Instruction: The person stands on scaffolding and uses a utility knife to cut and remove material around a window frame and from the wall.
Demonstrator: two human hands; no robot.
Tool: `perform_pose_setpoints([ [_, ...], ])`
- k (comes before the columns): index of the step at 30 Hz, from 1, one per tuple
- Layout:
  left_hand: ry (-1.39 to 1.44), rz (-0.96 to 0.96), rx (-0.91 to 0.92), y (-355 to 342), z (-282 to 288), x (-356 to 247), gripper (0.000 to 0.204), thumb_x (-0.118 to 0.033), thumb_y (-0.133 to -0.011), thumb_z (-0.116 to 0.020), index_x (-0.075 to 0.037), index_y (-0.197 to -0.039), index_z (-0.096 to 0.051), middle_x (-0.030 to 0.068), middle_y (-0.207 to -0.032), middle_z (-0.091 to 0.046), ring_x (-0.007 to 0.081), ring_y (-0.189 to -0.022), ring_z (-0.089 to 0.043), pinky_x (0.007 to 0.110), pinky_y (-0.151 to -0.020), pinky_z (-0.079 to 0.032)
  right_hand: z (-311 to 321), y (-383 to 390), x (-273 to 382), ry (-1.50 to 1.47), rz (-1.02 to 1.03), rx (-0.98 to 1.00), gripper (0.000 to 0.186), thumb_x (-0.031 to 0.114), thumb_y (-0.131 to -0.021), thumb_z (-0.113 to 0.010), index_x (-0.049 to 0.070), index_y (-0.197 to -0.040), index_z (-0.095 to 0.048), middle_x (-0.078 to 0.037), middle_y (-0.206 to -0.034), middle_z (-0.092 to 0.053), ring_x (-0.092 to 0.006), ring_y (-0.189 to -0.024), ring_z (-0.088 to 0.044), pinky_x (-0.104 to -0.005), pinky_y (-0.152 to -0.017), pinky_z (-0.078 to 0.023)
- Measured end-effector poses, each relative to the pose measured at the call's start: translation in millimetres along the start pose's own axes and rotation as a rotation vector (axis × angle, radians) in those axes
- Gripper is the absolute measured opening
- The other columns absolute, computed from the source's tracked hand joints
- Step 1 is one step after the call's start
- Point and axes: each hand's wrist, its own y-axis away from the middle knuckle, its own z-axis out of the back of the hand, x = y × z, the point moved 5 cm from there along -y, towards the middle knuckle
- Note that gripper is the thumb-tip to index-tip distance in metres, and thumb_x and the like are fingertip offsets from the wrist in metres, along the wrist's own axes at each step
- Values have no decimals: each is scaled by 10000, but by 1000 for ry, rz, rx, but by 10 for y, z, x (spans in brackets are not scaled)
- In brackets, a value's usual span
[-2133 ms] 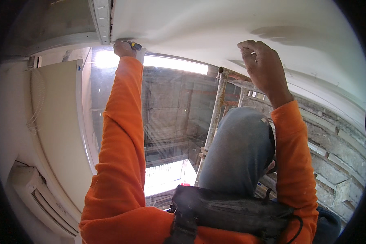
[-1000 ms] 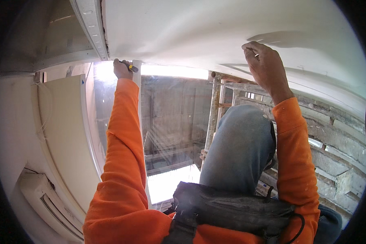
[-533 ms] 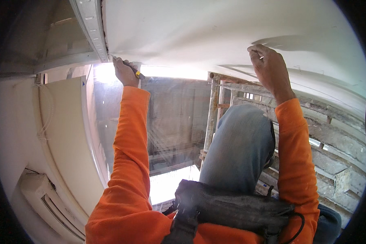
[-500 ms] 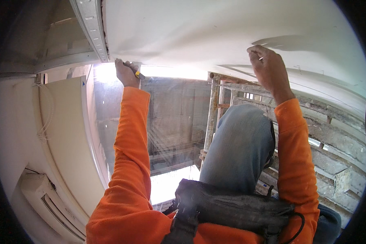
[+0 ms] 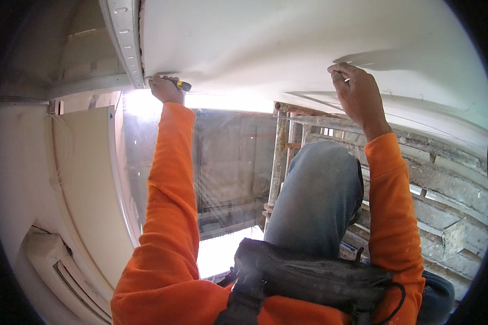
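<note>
The left hand (image 5: 168, 90) is wrapped around a black-and-yellow handled tool (image 5: 184, 85), whose end sticks out on the thumb-opposite right side of the fist; its other end is hidden by the fingers. Hand and tool are raised to the near left corner of a broad white panel (image 5: 244, 43) overhead, just below the end of a perforated metal channel (image 5: 126, 38) that runs along the panel's left edge. The right hand (image 5: 360, 95) is up near the same panel, farther right, with its fingers bent toward the thumb. A small pale spot shows between them, but I cannot tell whether it is a held object or a gap, nor whether the fingertips touch the panel.

Both arms wear orange sleeves (image 5: 171, 184). Between them rise a knee in grey-blue trousers (image 5: 317, 200) and, below it, a black pouch (image 5: 309, 276). Rusty scaffold tubing (image 5: 278, 157) stands beyond the knee, and worn grey slats (image 5: 444, 173) lie to its right. On the left are a tall cream panel (image 5: 89, 179) and, lower down, a white boxy unit (image 5: 57, 260) with a long slot.
</note>
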Motion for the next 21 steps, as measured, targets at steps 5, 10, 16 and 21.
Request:
perform_pose_setpoints([
  [5,-25,-60,184,310,-209,395,101,-190,-955,-444,-103,-906,-436,20,-679,-418,147,-525,-411,317,-481,-439,71,-43,-142,44,14,-60,272,234,-950,-528,39,-1026,-702,-181,-995,-715,-368,-953,-676,-443,-873,-519],
  [10,95,271,54,-495,308,405,126,-189,-928,-484,-65,-913,-470,42,-739,-489,180,-583,-498,339,-480,-465,38,49,25,-75,3,-33,286,252,-939,-529,42,-1030,-700,-185,-986,-710,-377,-954,-670,-451,-870,-515],
  [16,-230,-23,24,-474,140,390,156,-177,-927,-489,-30,-932,-541,66,-795,-558,205,-670,-575,366,-544,-513,204,-40,-77,21,20,-74,289,251,-940,-521,54,-1045,-703,-183,-1004,-710,-382,-966,-664,-459,-874,-511],
  [21,-3,62,35,-32,28,84,103,-131,-937,-441,-61,-892,-502,38,-720,-497,182,-555,-485,332,-464,-432,38,7,-77,11,-26,-20,286,251,-939,-517,53,-1025,-705,-184,-1003,-707,-384,-962,-660,-463,-863,-510],
])
